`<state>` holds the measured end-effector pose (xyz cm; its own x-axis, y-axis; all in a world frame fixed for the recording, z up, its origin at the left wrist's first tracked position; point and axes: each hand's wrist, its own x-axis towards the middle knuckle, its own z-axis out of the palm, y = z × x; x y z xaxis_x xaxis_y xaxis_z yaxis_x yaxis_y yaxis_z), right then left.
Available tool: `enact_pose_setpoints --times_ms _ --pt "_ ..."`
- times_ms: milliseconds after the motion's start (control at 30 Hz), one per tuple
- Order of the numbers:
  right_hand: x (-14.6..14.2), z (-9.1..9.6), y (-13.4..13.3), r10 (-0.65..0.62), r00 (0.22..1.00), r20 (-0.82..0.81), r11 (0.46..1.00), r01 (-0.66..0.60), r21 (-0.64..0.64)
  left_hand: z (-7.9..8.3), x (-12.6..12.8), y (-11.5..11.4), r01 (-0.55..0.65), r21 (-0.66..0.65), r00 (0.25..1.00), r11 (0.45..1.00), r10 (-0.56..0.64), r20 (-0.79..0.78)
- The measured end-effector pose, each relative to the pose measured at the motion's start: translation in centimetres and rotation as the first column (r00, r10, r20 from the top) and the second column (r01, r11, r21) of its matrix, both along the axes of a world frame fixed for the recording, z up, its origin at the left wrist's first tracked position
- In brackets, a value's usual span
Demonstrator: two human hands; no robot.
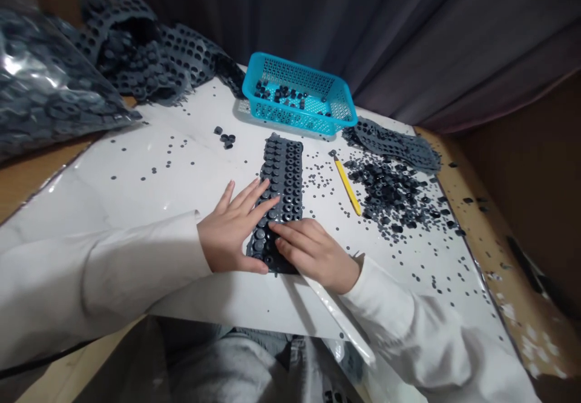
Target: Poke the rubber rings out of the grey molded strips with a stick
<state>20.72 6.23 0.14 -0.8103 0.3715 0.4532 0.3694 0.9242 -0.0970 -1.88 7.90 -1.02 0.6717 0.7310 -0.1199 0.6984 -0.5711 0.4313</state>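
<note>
On the white sheet [149,167], mid-frame, a rubber strip [287,167] lies lengthwise. Your left hand [229,233] rests flat on it, fingers spread; your right hand [313,252] lies on its near end, fingers extended together.

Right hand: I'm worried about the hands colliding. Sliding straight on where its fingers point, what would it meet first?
Probably the left hand, lying just ahead on the same dark rubber strip.
</note>
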Motion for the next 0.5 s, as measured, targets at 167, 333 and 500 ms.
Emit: enact_pose_setpoints --times_ms 167,333,500 --pt "0.3 0.7 1.3 -0.312 0.896 -0.316 0.922 0.205 -0.327 0.0 0.1 0.0 -0.008 0.000 0.999 1.000 0.008 -0.046" --pt "0.2 -0.1 0.0 -0.309 0.884 -0.351 0.775 0.021 -0.631 -0.3 0.0 -0.1 -0.027 0.007 0.999 1.000 0.027 -0.027" --pt "0.2 -1.0 -0.2 -0.187 0.940 -0.285 0.807 -0.019 -0.590 -0.4 -0.1 -0.1 -0.023 0.005 0.999 1.000 0.023 -0.026"
